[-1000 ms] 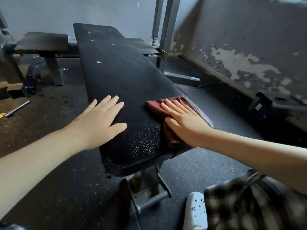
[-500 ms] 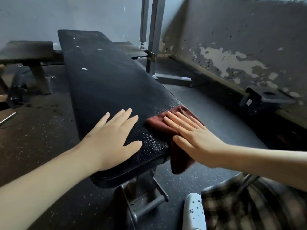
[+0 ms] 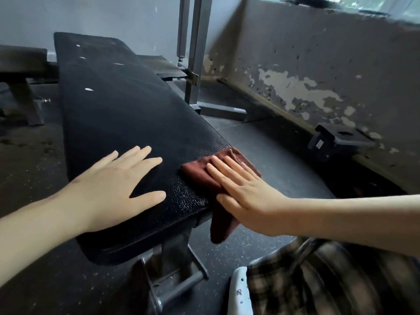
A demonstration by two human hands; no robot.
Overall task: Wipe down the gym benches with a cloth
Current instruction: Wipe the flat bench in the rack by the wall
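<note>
The cloth [image 3: 195,172] lies on the near right corner of the bench [image 3: 127,123], with part of it hanging over the right edge toward the floor [image 3: 272,155]. The right hand [image 3: 247,201] presses flat on the cloth with straight fingers and does not clasp it. The left hand [image 3: 113,185] rests flat on the pad just left of the cloth, fingers spread, holding nothing. Risk: with only downward pressure on it and a portion already overhanging, the cloth may slide off the edge and drop to the gritty floor, then carry dirt back onto the pad. The pad surface looks cracked at the near end and may snag the fabric. White flecks [image 3: 89,89] farther along the pad appear unwiped; short strokes would miss them.
</note>
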